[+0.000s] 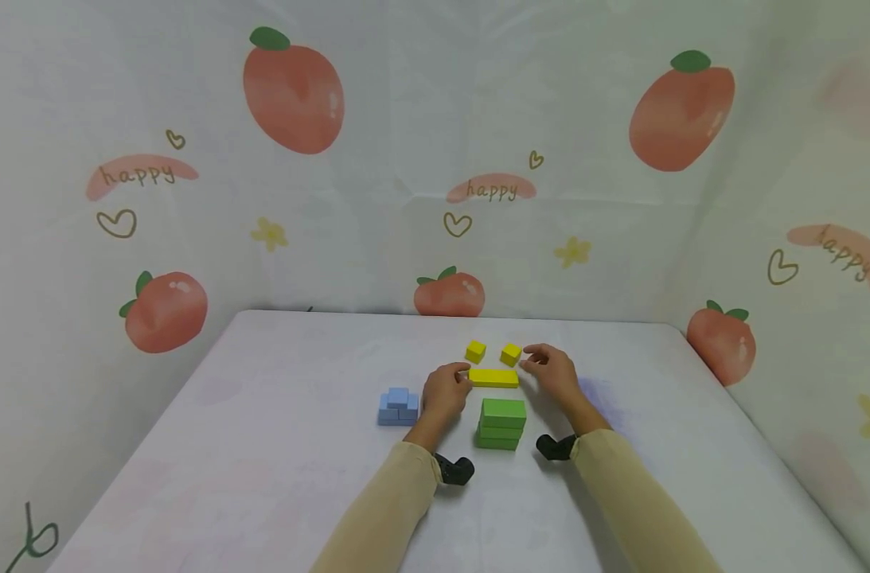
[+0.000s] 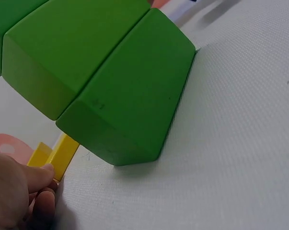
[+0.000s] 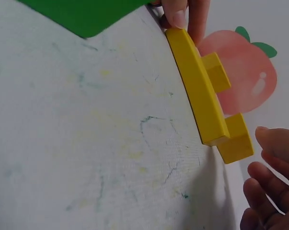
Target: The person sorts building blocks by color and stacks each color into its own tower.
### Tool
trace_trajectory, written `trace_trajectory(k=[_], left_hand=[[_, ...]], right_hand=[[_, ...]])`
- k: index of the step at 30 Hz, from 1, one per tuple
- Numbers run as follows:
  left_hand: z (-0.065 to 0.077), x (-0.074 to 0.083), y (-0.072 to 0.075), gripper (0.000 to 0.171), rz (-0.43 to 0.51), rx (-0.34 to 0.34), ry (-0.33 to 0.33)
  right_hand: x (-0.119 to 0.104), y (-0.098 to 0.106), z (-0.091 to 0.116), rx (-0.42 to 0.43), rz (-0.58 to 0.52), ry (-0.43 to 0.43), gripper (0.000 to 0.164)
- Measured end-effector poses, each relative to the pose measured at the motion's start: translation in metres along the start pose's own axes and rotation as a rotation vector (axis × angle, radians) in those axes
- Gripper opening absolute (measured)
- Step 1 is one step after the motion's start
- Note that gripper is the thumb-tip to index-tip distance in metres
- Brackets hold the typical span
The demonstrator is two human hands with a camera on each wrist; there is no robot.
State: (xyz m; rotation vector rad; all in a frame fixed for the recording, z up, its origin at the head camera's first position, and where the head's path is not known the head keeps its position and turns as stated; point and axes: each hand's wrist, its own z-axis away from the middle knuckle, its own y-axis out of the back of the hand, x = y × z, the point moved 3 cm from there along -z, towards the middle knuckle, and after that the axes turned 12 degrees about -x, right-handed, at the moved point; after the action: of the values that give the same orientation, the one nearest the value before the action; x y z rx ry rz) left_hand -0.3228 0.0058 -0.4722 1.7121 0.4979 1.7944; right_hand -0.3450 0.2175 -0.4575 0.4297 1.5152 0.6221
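A long yellow block [image 1: 493, 378] lies flat on the table, sideways to me. My left hand [image 1: 446, 391] pinches its left end between thumb and fingers; in the right wrist view the thumb [image 3: 178, 18] sits right at that end. Behind the block stand two small yellow cubes, a left one [image 1: 475, 351] and a right one [image 1: 510, 354]. My right hand [image 1: 553, 372] is beside the right cube, its fingers relaxed and apart, holding nothing. In the right wrist view a gap shows between those fingertips [image 3: 262, 135] and the cube.
A stack of green blocks [image 1: 501, 424] stands between my forearms, nearer to me than the yellow block. Left of my left hand is a small pile of light blue blocks [image 1: 398, 407]. A fruit-printed cloth [image 1: 377, 239] hangs behind the white table [image 1: 298, 446].
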Motion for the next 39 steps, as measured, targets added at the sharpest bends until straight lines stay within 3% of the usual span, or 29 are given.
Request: trace_trajectory(k=[12, 25, 39], left_hand=[[0.0, 0.001, 0.0, 0.032, -0.004, 0.003, -0.012], [0.0, 0.0, 0.0, 0.032, 0.015, 0.003, -0.008], [0.001, 0.001, 0.001, 0.031, -0.008, 0.013, -0.017]], right_hand=[[-0.004, -0.005, -0.011, 0.011, -0.021, -0.057, 0.04], [-0.001, -0.006, -0.018, -0.017, 0.032, -0.031, 0.038], [-0.018, -0.002, -0.006, -0.091, 0.071, 0.106, 0.036]])
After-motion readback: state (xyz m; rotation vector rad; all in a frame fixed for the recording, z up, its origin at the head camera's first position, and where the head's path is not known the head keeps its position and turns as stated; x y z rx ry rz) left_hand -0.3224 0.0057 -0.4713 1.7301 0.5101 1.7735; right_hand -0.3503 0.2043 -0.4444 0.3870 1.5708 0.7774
